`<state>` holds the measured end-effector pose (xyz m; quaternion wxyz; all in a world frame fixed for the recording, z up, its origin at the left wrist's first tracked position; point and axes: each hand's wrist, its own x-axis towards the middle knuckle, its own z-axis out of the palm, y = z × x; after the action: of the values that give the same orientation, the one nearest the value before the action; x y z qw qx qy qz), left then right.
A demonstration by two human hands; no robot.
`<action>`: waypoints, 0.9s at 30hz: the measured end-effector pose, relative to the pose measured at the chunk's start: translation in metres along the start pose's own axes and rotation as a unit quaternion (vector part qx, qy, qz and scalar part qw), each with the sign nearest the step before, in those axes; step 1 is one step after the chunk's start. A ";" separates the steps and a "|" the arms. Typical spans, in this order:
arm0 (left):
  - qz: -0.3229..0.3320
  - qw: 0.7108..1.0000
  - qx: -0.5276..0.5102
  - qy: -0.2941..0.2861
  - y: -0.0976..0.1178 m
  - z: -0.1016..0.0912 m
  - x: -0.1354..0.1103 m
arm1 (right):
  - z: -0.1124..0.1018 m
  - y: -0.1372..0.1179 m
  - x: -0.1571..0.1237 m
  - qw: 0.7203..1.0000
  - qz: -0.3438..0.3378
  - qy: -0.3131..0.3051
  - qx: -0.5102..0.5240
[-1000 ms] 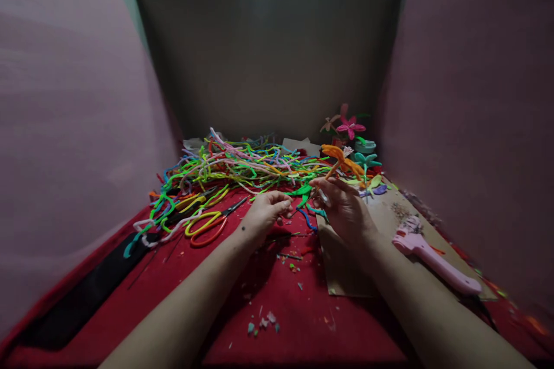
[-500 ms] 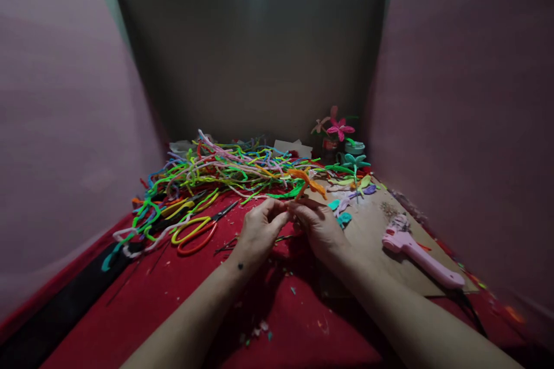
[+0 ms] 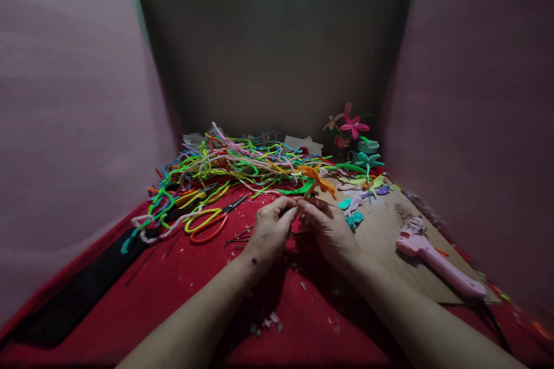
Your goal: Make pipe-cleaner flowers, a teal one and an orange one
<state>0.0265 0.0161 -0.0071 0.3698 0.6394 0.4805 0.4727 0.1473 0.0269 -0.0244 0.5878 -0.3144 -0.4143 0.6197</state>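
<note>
An orange pipe-cleaner flower (image 3: 321,180) rises above my fingertips, its petals tilted to the right. My left hand (image 3: 272,223) is closed, thumb and forefinger pinched at the base of the flower. My right hand (image 3: 329,230) pinches the same stem from the other side, and the fingertips of both hands almost touch. What lies right between the fingertips is too small to make out. Behind the flower lies a green pipe-cleaner piece (image 3: 298,187).
A heap of colored pipe cleaners (image 3: 242,164) spreads across the back. Scissors (image 3: 208,223) lie left on the red cloth (image 3: 173,300). At right, a pink glue gun (image 3: 437,259) rests on a brown board (image 3: 381,265). Finished pink flowers (image 3: 354,125) stand behind.
The whole view has shifted, so everything sits slightly further right. Both hands keep pinching the orange flower, with only slight finger movement.
</note>
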 end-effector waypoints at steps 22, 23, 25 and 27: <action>-0.152 0.931 -0.289 -0.161 0.001 -0.013 0.006 | -0.007 0.001 0.006 0.993 0.050 -0.073 0.075; -0.153 0.928 -0.296 -0.167 0.001 -0.013 0.006 | -0.007 0.000 0.006 0.992 0.055 -0.079 0.085; -0.151 0.921 -0.313 -0.178 0.002 -0.014 0.006 | -0.008 0.000 0.007 0.988 0.065 -0.098 0.102; -0.149 0.912 -0.329 -0.194 0.003 -0.017 0.006 | -0.008 0.000 0.007 0.985 0.069 -0.112 0.109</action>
<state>0.0118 0.0218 0.0018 0.7112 0.4819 0.3065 0.4100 0.1534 0.0348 -0.0272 0.5241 -0.2050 -0.3849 0.7316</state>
